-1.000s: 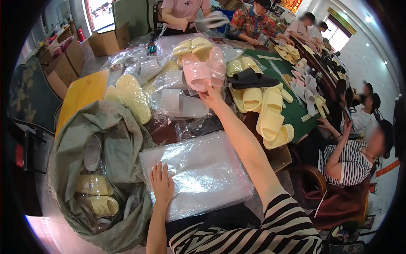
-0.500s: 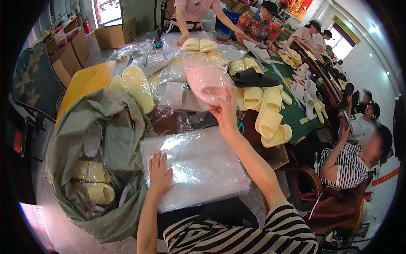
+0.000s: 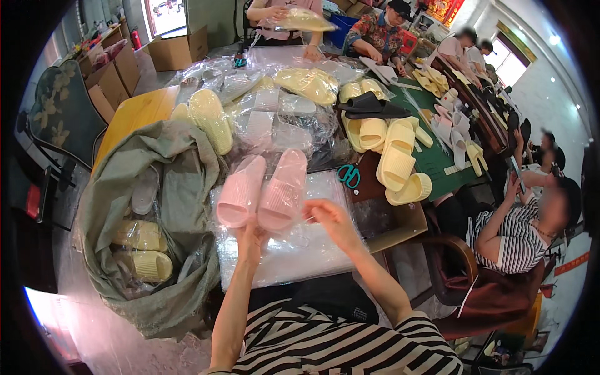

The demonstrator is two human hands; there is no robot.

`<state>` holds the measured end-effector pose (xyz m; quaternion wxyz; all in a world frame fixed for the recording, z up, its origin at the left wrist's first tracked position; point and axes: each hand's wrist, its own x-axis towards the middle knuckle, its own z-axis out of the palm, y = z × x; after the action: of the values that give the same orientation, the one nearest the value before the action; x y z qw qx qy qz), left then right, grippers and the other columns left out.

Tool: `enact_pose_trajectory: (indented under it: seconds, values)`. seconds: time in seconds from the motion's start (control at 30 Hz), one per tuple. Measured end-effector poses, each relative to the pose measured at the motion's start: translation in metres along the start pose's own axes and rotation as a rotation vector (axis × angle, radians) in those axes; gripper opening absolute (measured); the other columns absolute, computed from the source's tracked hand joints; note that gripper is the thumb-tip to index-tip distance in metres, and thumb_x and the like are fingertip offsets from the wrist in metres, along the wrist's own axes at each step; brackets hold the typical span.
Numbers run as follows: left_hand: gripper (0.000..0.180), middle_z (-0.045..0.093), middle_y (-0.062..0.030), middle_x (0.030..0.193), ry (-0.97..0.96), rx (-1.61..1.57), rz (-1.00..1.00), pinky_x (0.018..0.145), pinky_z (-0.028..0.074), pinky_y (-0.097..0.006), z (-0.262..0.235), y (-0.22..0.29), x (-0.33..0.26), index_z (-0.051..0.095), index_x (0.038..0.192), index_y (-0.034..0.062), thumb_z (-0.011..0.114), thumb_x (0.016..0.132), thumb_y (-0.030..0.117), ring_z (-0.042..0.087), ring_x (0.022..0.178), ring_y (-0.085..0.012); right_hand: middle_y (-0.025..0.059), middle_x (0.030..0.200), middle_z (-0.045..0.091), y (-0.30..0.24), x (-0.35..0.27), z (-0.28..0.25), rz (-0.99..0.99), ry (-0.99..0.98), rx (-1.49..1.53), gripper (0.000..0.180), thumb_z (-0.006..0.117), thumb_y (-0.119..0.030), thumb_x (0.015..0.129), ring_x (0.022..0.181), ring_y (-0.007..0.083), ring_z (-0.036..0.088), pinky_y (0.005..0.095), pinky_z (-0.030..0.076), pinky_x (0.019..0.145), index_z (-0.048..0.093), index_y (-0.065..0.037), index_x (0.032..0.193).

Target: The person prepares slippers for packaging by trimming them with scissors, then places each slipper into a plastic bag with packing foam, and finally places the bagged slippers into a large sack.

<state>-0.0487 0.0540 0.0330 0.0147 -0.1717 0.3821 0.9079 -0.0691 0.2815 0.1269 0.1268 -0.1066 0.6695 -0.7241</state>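
A pair of pink slippers (image 3: 281, 197) in a clear plastic bag is held up in front of me, toes pointing away. My left hand (image 3: 250, 240) grips the pair from below, at the near ends of the slippers. To their right, my right hand (image 3: 334, 224) has bent fingers pinching what looks like the loose edge of that bag. Beneath both hands lies a flat stack of clear plastic bags (image 3: 325, 250) on the table's near side.
At left, an open green sack (image 3: 103, 206) holds bagged slippers. Bagged slippers (image 3: 306, 84) pile up beyond the stack. Teal-handled scissors (image 3: 350, 176) and loose yellow slippers (image 3: 400, 162) lie at right. A co-worker in pink (image 3: 300, 12) handles a bagged yellow pair across the table.
The pink slippers came from over the pile to close before me, now in my left hand, which left the bag stack. My right hand drew back. The co-worker lifted a yellow pair.
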Motion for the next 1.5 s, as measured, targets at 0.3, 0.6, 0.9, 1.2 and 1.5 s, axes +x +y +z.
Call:
enact_pose_trajectory:
  seconds: [0.3, 0.6, 0.9, 1.2, 1.5]
  values:
    - [0.034, 0.063, -0.0059, 0.109, 0.099, -0.076, -0.005, 0.087, 0.054, -0.037, -0.011, -0.014, 0.037, 0.057, 0.123, 0.004, 0.065, 0.09, 0.007, 0.062, 0.099, -0.0186, 0.0083, 0.116, 0.064, 0.052, -0.015, -0.048, 0.149, 0.111, 0.003, 0.029, 0.053, -0.02, 0.102, 0.104, 0.017, 0.064, 0.03, 0.05, 0.091, 0.06, -0.001, 0.122]
    - [0.044, 0.062, -0.0087, 0.118, 0.016, 0.047, -0.141, 0.088, 0.055, -0.031, -0.041, 0.075, 0.018, 0.053, 0.127, 0.0003, 0.065, 0.085, 0.004, 0.063, 0.103, -0.0174, 0.0078, 0.115, 0.063, 0.026, -0.039, -0.075, 0.024, 0.278, 0.032, 0.029, 0.055, -0.016, 0.1, 0.101, 0.0165, 0.064, 0.0301, 0.051, 0.091, 0.059, 0.0, 0.124]
    - [0.064, 0.062, -0.0064, 0.121, -0.075, 0.614, -0.316, 0.084, 0.052, -0.033, -0.06, 0.075, 0.015, 0.039, 0.142, 0.0057, 0.071, 0.088, 0.015, 0.062, 0.104, -0.0154, 0.0102, 0.112, 0.064, 0.022, -0.039, -0.099, -0.112, 0.477, -0.01, 0.026, 0.052, -0.014, 0.102, 0.1, 0.0173, 0.064, 0.0312, 0.052, 0.093, 0.058, 0.004, 0.12]
    - [0.092, 0.053, -0.0102, 0.132, -0.125, 0.639, -0.172, 0.078, 0.048, -0.032, -0.06, 0.067, 0.009, 0.011, 0.157, 0.0162, 0.068, 0.085, 0.013, 0.058, 0.102, -0.0192, 0.0105, 0.112, 0.066, 0.066, 0.03, -0.092, -0.001, 0.109, -0.353, 0.026, 0.049, -0.008, 0.098, 0.099, 0.0181, 0.066, 0.0323, 0.053, 0.089, 0.062, -0.001, 0.12]
    - [0.105, 0.036, -0.0228, 0.149, 0.015, 0.595, -0.115, 0.082, 0.053, -0.035, -0.056, 0.057, -0.016, -0.006, 0.157, 0.0116, 0.068, 0.083, 0.003, 0.052, 0.119, -0.0281, 0.0042, 0.11, 0.059, 0.098, 0.055, -0.122, 0.509, -0.464, -0.249, 0.054, 0.065, -0.015, 0.089, 0.099, 0.0123, 0.058, 0.0295, 0.049, 0.088, 0.046, -0.004, 0.139]
